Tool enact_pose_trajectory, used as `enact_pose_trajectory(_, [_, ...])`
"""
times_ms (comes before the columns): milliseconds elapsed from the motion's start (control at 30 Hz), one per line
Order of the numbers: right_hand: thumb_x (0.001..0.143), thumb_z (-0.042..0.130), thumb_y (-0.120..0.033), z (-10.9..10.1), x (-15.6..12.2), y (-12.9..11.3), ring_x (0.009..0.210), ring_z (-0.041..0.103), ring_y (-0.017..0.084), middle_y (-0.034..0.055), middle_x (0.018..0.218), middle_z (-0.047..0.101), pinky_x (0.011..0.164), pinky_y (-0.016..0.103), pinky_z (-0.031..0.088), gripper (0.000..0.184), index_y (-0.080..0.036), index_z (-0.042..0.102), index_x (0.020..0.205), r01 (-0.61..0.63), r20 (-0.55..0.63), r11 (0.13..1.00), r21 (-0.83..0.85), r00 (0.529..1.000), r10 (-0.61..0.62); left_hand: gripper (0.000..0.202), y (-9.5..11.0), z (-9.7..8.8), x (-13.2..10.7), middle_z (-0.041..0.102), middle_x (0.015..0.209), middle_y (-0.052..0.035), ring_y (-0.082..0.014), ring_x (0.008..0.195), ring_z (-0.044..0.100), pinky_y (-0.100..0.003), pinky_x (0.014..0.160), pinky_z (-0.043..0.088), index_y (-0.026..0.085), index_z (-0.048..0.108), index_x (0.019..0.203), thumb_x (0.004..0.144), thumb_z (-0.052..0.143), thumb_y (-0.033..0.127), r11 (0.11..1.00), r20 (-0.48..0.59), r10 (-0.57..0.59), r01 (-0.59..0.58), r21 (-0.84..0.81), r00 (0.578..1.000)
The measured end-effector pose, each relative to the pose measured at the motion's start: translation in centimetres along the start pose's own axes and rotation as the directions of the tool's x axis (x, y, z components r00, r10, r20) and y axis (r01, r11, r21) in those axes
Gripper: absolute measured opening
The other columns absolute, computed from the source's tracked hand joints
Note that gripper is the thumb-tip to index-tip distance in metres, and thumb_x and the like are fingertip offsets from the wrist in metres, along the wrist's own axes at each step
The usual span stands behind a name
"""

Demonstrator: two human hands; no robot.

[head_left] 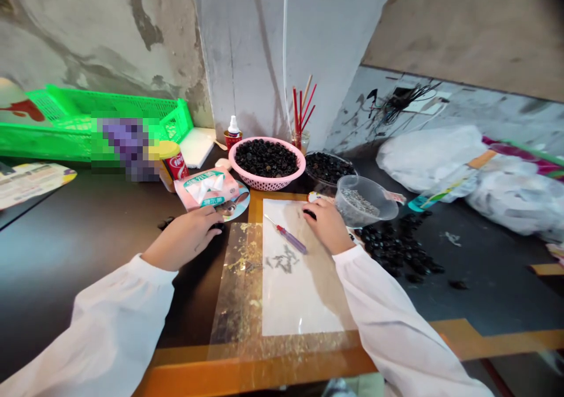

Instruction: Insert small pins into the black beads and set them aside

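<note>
My left hand is over the dark tabletop left of the white sheet, its fingers curled around a small shiny black piece partly hidden between thumb and fingers. More black pieces lie beside its wrist. At the sheet's upper right, my right hand has its fingertips closed on another small black piece. Between the hands a screwdriver with a purple and red handle lies on the white sheet. Below it is a little scatter of thin metal bits, perhaps screws.
A pink basket and a dark bowl hold black pieces. The clear plastic tub contains small metal parts. Loose black pieces spread rightwards. Around stand a tissue pack, a yellow-lidded can, white bags and a green crate.
</note>
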State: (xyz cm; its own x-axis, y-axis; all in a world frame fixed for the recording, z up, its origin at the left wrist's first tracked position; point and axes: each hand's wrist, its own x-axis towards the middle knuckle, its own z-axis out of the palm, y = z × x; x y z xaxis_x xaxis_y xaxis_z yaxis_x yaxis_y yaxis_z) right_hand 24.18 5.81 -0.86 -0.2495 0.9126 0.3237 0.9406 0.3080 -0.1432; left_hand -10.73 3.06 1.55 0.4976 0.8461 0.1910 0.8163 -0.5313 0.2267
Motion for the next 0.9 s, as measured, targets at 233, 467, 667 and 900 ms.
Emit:
enact_pose_trajectory(233, [0.090, 0.069, -0.030, -0.3, 0.0, -1.2, 0.101, 0.054, 0.027, 0.0082, 0.105, 0.070, 0.094, 0.041, 0.038, 0.012, -0.023, 0.078, 0.094, 0.027, -0.028, 1.000, -0.004, 0.999, -0.027, 0.027, 1.3, 0.3, 0.5, 0.071, 0.107, -0.0118, -0.0292, 0.099, 0.068, -0.040, 0.082, 0.054, 0.019, 0.068, 0.103, 0.095, 0.049, 0.036, 0.993, -0.047, -0.032, 0.037, 0.109, 0.998])
enact_pose_trajectory(467, [0.092, 0.065, -0.017, -0.3, 0.2, -2.0, 0.097, 0.058, 0.026, 0.0063, 0.097, 0.074, 0.087, 0.036, 0.038, 0.017, -0.021, 0.074, 0.105, 0.042, 0.046, 0.998, -0.040, 0.998, -0.040, 0.025, 3.2, 1.1, 0.9, 0.074, 0.091, -0.0048, -0.0173, 0.072, 0.070, -0.028, 0.072, 0.057, 0.019, 0.062, 0.101, 0.088, 0.061, 0.040, 0.930, -0.255, -0.208, 0.110, -0.351, 0.944])
enact_pose_trajectory(667, [0.092, 0.059, -0.011, -1.0, -0.2, -2.8, 0.086, 0.061, 0.023, 0.0072, 0.086, 0.071, 0.078, 0.032, 0.038, 0.017, -0.019, 0.073, 0.088, -0.016, 0.087, 0.999, -0.046, 0.996, 0.020, 0.027, 4.2, 1.7, 1.0, 0.071, 0.087, -0.0035, -0.0162, 0.071, 0.067, -0.028, 0.069, 0.058, 0.019, 0.065, 0.101, 0.086, 0.065, 0.040, 0.858, -0.247, -0.241, 0.087, -0.505, 0.939])
enact_pose_trajectory(900, [0.091, 0.055, -0.007, -1.3, -0.5, -3.0, 0.086, 0.065, 0.024, 0.0111, 0.089, 0.072, 0.077, 0.033, 0.043, 0.020, -0.017, 0.072, 0.087, -0.017, 0.095, 0.999, 0.035, 0.995, 0.014, 0.033, 5.2, 1.5, 1.1, 0.068, 0.092, -0.0041, -0.0182, 0.082, 0.066, -0.030, 0.072, 0.058, 0.019, 0.063, 0.103, 0.080, 0.073, 0.040, 0.618, -0.036, -0.371, 0.218, -0.755, 0.928])
